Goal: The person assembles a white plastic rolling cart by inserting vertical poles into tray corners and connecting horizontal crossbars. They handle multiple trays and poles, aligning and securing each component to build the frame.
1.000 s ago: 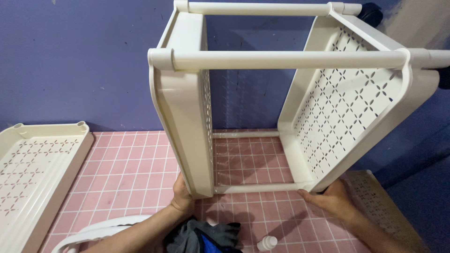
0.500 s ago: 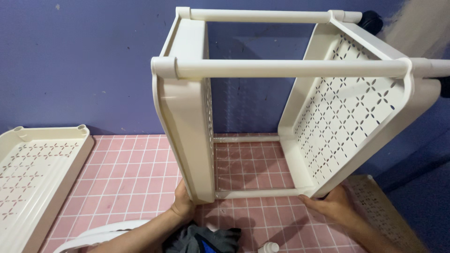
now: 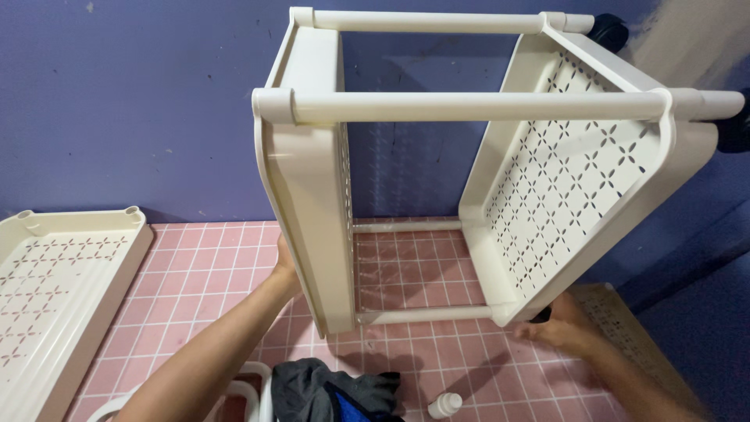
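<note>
A cream plastic shelf rack [image 3: 500, 105] lies on its side on the pink tiled floor, two perforated trays joined by round poles. My left hand [image 3: 285, 262] presses against the outer face of the left tray [image 3: 308, 211], low down. My right hand [image 3: 558, 328] grips the bottom corner of the right tray [image 3: 570, 187], fingers partly hidden under its edge. Black caster wheels [image 3: 609, 31] show at the rack's far right end.
A third loose cream tray [image 3: 55, 289] lies flat at the left. A dark cloth [image 3: 336, 391] and a small white bottle [image 3: 445, 405] sit on the floor near me. A white curved plastic part [image 3: 242, 391] is at bottom left. A blue wall stands behind.
My left hand has slid up the left tray's side and my right hand has shifted right to the other tray's lower corner. The rack sits slightly further right in view.
</note>
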